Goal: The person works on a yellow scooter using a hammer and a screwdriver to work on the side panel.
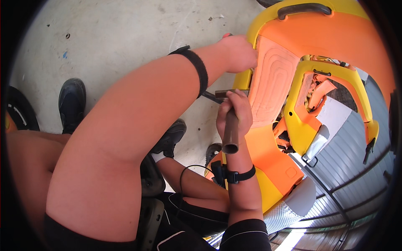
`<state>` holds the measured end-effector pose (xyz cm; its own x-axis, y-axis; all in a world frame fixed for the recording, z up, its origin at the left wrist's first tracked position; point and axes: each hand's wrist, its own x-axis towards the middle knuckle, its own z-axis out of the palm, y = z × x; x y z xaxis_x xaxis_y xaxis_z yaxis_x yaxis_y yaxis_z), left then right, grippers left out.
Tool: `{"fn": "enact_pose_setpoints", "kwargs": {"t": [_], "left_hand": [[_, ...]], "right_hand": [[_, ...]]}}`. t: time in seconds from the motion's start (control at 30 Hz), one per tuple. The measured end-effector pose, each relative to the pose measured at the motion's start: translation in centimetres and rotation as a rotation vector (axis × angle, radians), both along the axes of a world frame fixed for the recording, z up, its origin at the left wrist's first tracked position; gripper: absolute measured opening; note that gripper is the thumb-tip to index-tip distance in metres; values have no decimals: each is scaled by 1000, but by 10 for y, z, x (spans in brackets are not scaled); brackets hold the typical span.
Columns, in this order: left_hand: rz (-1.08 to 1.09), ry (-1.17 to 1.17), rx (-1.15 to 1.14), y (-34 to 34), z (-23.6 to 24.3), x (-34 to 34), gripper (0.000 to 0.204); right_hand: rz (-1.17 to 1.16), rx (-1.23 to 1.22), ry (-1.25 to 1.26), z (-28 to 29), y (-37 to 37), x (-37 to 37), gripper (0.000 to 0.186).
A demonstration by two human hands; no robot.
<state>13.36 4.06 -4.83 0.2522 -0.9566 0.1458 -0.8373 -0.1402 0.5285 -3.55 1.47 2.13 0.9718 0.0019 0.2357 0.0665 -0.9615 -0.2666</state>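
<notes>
Orange and yellow moulded plastic takes up most of the right side of the head view: a big curved shell (335, 29) with a black bar handle (304, 9) up top and a paler orange panel with raised oval ridges (273, 79).

The right grip (235, 113) is wrapped tight around a brown-grey hollow metal tube (230, 136), its open end angled toward the camera. So the tube's just this side of the ridged panel, up in the hand. A dark blocky metal bar (225, 93) sits crosswise at the tube's far end; can't tell if they're one piece.

The left grip (241, 54) is right by the shell's yellow edge. Looks fist-like, but the fingers are mostly hidden, so I honestly can't tell if it's grasping anything. Tiny red bit at its far side, too small to make out.

Black strap (198, 69) on the left forearm, another with a buckle (240, 175) at the right wrist, thin black cable (181, 180) nearby.

Writing-wise, there's a black tyre (21, 109) at far left with white marks on the sidewall, too small to read. Grey concrete floor (134, 29), two black shoes (72, 100) on it.
</notes>
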Motion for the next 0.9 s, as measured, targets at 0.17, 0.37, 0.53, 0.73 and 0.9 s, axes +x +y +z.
{"fn": "enact_pose_setpoints", "kwargs": {"t": [0.17, 0.37, 0.53, 0.73, 0.9], "left_hand": [[25, 29, 26, 3, 2, -3, 25], [26, 81, 75, 9, 5, -3, 29], [19, 163, 137, 18, 11, -4, 26], [70, 237, 175, 24, 5, -6, 27], [175, 457, 125, 45, -19, -15, 32]], "right_hand": [[-207, 339, 56, 4, -5, -9, 32], [-84, 494, -33, 33, -46, -10, 9], [-173, 669, -124, 36, -52, 8, 8], [-73, 574, -25, 37, -49, 3, 11], [-345, 752, -196, 27, -35, -7, 18]]}}
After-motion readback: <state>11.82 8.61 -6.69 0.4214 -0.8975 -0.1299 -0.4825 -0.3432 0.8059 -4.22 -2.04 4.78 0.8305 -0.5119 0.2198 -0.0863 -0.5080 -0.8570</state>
